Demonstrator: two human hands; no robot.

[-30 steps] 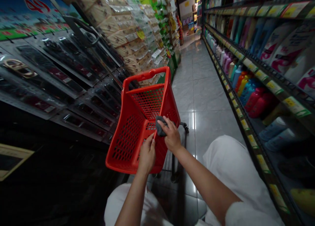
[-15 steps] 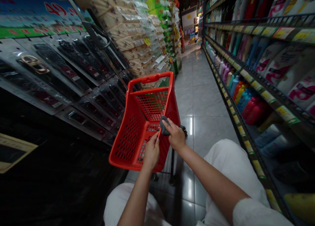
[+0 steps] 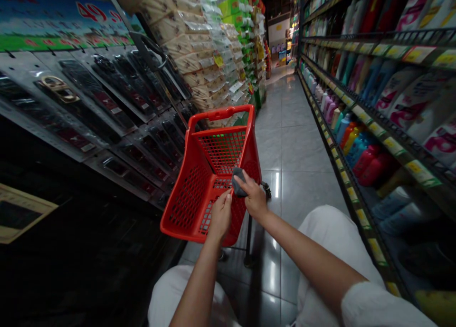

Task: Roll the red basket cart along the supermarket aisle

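A red plastic shopping cart (image 3: 199, 175) with perforated walls stands in the aisle just ahead of me, tilted in the picture, and I see nothing inside it. My right hand (image 3: 254, 198) is closed around the grey handle grip (image 3: 238, 181) at its near rim. My left hand (image 3: 220, 215) rests just below and to the left, fingers curled on the cart's near edge. Both forearms reach forward over my white-clad knees.
Packaged dark goods (image 3: 107, 99) hang on the left display, with stacked paper packs (image 3: 199, 56) farther along. Shelves of bottles (image 3: 356, 127) with yellow price tags line the right side. A glossy tiled floor (image 3: 295, 137) runs down the aisle between them.
The view has lifted and swung slightly, and the cart has rolled a little forward along the aisle. Both hands have kept their hold on the cart.
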